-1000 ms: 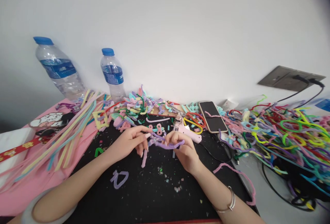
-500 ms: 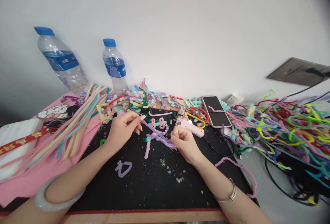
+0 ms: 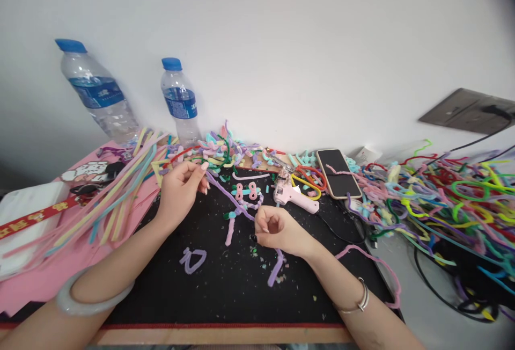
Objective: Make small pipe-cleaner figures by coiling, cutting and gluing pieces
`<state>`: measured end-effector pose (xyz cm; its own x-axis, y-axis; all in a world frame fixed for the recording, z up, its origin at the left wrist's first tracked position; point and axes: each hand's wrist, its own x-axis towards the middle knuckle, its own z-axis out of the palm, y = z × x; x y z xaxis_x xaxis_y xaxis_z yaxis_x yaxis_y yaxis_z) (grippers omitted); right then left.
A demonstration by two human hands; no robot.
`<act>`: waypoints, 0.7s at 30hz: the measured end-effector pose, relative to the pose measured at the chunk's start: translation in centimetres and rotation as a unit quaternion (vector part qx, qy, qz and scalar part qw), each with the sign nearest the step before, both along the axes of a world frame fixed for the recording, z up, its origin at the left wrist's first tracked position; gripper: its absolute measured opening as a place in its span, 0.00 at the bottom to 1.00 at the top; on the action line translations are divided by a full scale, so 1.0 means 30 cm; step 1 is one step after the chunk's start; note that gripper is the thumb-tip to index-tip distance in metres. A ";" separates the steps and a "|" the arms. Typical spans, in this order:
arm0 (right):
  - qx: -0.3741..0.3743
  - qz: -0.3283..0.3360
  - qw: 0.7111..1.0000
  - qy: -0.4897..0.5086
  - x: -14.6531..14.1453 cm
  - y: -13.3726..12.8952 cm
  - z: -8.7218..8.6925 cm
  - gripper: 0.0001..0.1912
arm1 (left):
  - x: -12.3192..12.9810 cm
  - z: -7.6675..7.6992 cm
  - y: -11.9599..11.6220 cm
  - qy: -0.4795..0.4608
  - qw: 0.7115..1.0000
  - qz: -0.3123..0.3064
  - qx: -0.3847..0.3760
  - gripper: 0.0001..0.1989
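A purple pipe cleaner point(image 3: 229, 195) stretches on a slant between my two hands. My left hand point(image 3: 183, 191) pinches its upper end between thumb and fingertips. Lower down, my right hand point(image 3: 281, 230) is closed around it, and a purple tail point(image 3: 276, 270) hangs out below that hand. Behind the strand lie pink loops on a turquoise piece point(image 3: 245, 191). A short pink-and-teal stick point(image 3: 230, 229) rests on the black mat point(image 3: 181, 299). To its left is a bent lilac pipe cleaner point(image 3: 193, 261).
A pink glue gun point(image 3: 295, 198) and a phone point(image 3: 339, 174) lie behind my right hand. Tangled pipe cleaners point(image 3: 454, 194) fill the right side. Two water bottles point(image 3: 179, 103) lean at the wall. Straight pastel pipe cleaners point(image 3: 124, 194) lie at left on pink sheets.
My left hand has moved left and slightly up. My right hand has come lower and a little left along the purple pipe cleaner, whose tail now hangs below it.
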<state>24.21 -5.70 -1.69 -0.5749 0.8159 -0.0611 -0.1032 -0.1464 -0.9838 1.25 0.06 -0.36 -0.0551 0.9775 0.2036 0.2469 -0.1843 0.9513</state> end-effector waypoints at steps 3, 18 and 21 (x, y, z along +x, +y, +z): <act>-0.008 -0.002 0.999 0.034 -0.007 0.002 -0.008 0.15 | -0.004 -0.008 0.004 -0.061 0.998 -0.016 -0.008 0.14; -0.052 -0.090 0.994 0.017 -0.007 0.002 0.000 0.15 | -0.007 -0.023 0.058 -0.346 0.934 0.030 -0.086 0.06; -0.063 -0.079 0.995 -0.009 -0.007 0.001 0.003 0.10 | -0.015 -0.023 0.062 -0.380 0.919 0.037 -0.104 0.06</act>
<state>23.99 -5.69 -1.61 -0.4379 0.8813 -0.1778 -0.1167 -0.2518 -0.9607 0.80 1.93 -1.07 -0.1726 0.9787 -0.1111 -0.4975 0.0108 0.8674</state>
